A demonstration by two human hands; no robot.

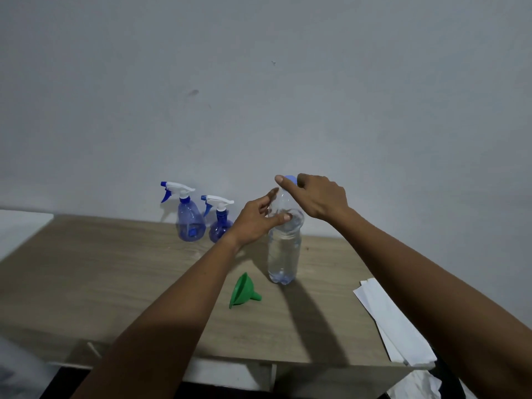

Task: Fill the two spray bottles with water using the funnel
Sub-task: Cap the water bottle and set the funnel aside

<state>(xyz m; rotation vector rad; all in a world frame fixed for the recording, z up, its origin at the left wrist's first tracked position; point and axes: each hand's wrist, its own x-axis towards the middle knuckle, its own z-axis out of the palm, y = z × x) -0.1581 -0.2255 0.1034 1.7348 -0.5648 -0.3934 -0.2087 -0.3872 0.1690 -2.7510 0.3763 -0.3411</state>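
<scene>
A clear plastic water bottle (284, 254) with a light blue cap (290, 179) stands upright on the wooden table (115, 277). My left hand (256, 218) wraps its fingers around the bottle's shoulder. My right hand (319, 197) pinches the cap from above. Two blue spray bottles with white trigger heads stand by the wall: a taller one (188, 217) and, to its right, a shorter round one (220, 223). A green funnel (243, 290) lies on its side in front of the water bottle.
White folded paper (391, 323) lies at the table's right front edge, partly under my right forearm. A crumpled white cloth (417, 384) hangs below it. A grey wall rises right behind the table. A white surface (20, 228) adjoins on the left.
</scene>
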